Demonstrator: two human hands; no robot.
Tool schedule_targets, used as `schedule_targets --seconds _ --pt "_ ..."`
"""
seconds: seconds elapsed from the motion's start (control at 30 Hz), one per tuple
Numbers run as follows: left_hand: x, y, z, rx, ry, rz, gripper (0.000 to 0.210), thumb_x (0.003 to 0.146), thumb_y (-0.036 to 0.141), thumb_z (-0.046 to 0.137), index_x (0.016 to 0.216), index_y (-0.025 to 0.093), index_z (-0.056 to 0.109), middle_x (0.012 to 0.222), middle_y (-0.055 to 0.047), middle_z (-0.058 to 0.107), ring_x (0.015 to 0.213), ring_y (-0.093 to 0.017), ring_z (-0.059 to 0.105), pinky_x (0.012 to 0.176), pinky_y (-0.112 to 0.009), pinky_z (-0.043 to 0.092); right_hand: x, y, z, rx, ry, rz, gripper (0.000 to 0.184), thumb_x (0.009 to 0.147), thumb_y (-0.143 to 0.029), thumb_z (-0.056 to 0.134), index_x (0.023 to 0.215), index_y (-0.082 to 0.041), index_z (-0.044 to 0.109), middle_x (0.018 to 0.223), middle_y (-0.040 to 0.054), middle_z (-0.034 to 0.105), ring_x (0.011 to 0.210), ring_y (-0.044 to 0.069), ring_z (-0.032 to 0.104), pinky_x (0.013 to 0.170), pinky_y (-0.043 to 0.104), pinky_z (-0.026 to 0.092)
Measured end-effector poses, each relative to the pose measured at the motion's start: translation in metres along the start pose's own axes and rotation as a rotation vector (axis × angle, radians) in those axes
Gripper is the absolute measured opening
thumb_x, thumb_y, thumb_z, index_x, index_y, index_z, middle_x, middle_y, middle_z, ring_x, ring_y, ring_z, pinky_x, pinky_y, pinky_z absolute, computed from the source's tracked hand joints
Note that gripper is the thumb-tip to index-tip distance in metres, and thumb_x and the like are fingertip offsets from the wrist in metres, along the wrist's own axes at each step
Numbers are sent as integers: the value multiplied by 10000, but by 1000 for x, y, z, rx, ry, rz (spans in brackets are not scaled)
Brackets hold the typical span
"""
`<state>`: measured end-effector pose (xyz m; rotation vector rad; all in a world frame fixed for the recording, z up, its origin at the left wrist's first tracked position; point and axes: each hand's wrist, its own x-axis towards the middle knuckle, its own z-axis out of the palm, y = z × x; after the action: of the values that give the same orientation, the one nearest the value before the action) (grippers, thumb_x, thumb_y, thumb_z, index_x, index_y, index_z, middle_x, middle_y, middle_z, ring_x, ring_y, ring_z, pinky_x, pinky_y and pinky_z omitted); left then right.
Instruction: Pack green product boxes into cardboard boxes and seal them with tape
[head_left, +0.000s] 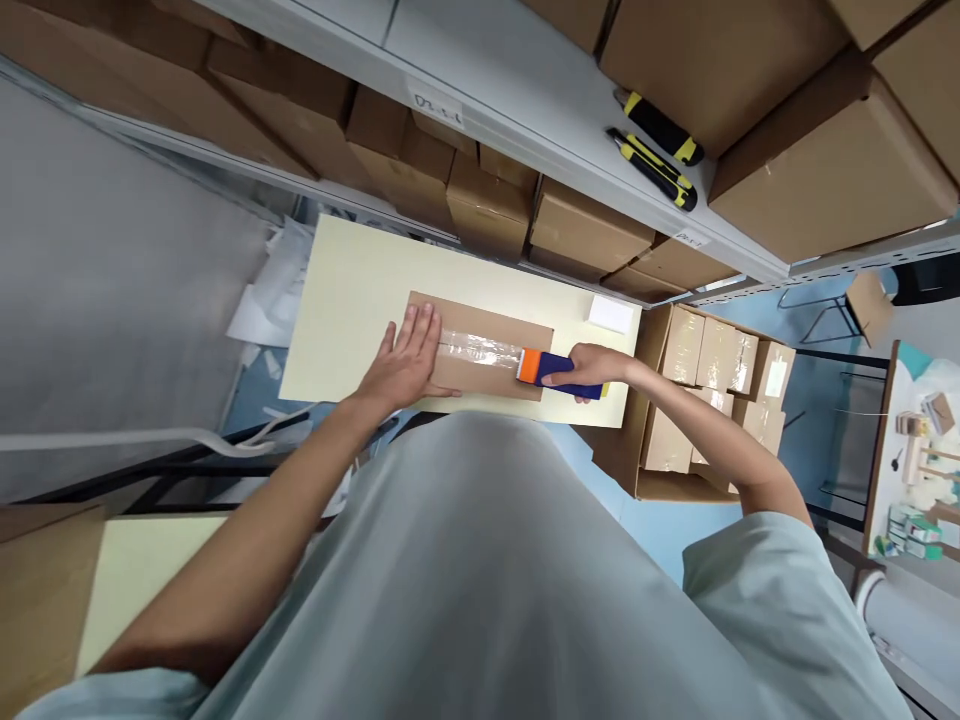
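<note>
A flat brown cardboard box (495,378) lies on the pale yellow tabletop (360,300). Along its middle runs a strip of clear, shiny packing tape (480,348). My left hand (411,358) rests flat on the box's left end, fingers stretched and thumb apart. At the right end, my right hand (589,367) is wrapped round a dark blue and orange tape dispenser (551,368). The dispenser's orange front meets the end of the tape strip. My palm and fingers cover part of its back end.
A small white box (610,314) sits at the table's right back. Right of the table stands an open carton (651,430) holding several taped boxes. Two utility knives (656,150) lie on the shelf (510,80) above. Brown boxes (487,205) line the lower shelf behind.
</note>
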<state>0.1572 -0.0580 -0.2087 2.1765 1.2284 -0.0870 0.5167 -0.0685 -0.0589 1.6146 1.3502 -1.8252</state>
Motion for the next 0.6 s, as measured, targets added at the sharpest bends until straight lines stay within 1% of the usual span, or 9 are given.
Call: schedule_targets --seconds 0.13,0.23,0.3,0.37,0.47,0.53,0.6 --pt "1 2 -2 45 -20 -9 1352 948 875 524 1786 -67 33 1885 -346 -24 1779 -481 -48 1392 -694 13 -13 51 -9 38 -12 -7 771 746 -927 850 706 -165 739 666 77 806 550 167 751 573 252 601" --pt "1 7 -5 74 -25 -17 1354 971 871 544 1753 -120 54 1869 -385 -17 1769 -507 -39 1380 -727 29 -20 82 -15 79 -31 -20 772 731 -939 848 717 -174 744 674 79 808 573 177 756 592 261 606" --pt "2 11 -7 101 -35 -30 1372 964 864 585 1737 -148 76 1865 -397 -3 1765 -518 -32 1381 -732 40 -22 95 -18 72 -27 -21 773 735 -940 845 716 -174 747 678 85 809 595 184 765 601 259 602" --pt "3 13 -8 133 -44 -45 1390 951 863 616 1733 -158 90 1864 -397 4 1764 -522 -20 1384 -730 52 -21 104 -21 50 -10 -18 775 745 -938 842 706 -170 744 686 93 813 608 189 773 600 255 592" --pt "5 16 -10 170 -59 -63 1411 932 867 641 1735 -159 98 1862 -399 10 1764 -526 7 1384 -729 75 -11 109 -22 13 13 4 766 773 -920 843 691 -165 736 694 101 815 614 196 778 618 259 592" --pt "5 17 -10 183 -60 -71 1425 917 875 653 1734 -160 113 1858 -406 27 1762 -532 21 1382 -732 88 -1 108 -21 -26 28 34 743 826 -885 835 691 -160 737 703 102 817 619 197 780 640 264 591" --pt "5 17 -11 196 -55 -75 1430 907 879 663 1733 -160 132 1853 -413 46 1761 -535 34 1380 -735 99 8 104 -18 -85 51 57 706 910 -825 806 700 -153 744 733 103 827 636 192 783 660 264 577"
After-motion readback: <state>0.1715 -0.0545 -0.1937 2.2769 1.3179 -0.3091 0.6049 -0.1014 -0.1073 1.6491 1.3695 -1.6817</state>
